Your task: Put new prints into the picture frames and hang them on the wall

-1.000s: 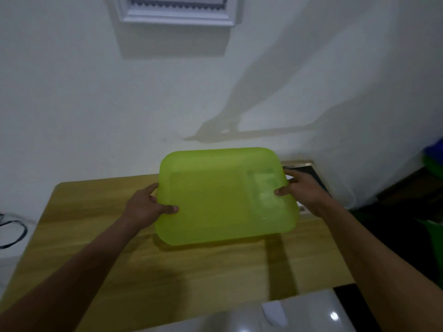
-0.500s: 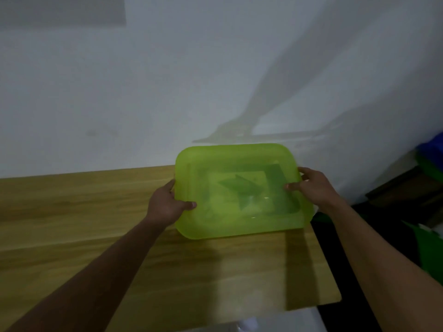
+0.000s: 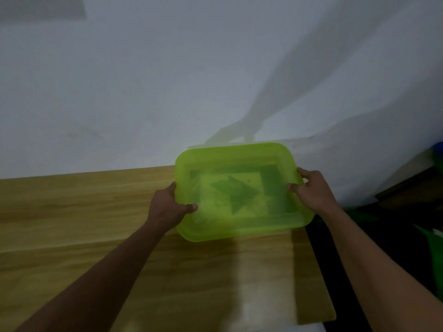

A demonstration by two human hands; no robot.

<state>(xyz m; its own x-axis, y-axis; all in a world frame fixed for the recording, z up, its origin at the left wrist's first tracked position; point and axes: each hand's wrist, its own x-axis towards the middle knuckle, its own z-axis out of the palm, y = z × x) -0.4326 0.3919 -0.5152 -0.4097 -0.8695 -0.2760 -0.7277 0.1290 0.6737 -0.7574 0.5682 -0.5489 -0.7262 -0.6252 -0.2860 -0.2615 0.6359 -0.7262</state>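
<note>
A translucent lime-green plastic tub (image 3: 215, 226) is held over the far right end of the wooden table (image 3: 96, 224), close to the white wall. My left hand (image 3: 167, 207) grips its left rim and my right hand (image 3: 314, 190) grips its right rim. Through the plastic I see flat sheets (image 3: 237, 195), one with a dark arrow-like shape; what they are is unclear. No picture frame is in view.
The white wall (image 3: 167, 92) rises just behind the table and carries shadows of my arms. Right of the table's edge lie dark furniture (image 3: 407, 195) and green and blue things (image 3: 436, 255) on the floor.
The view has swung down and to the right, so the white frame on the wall has left the picture. The tub moved right along the table and its open side now faces me.
</note>
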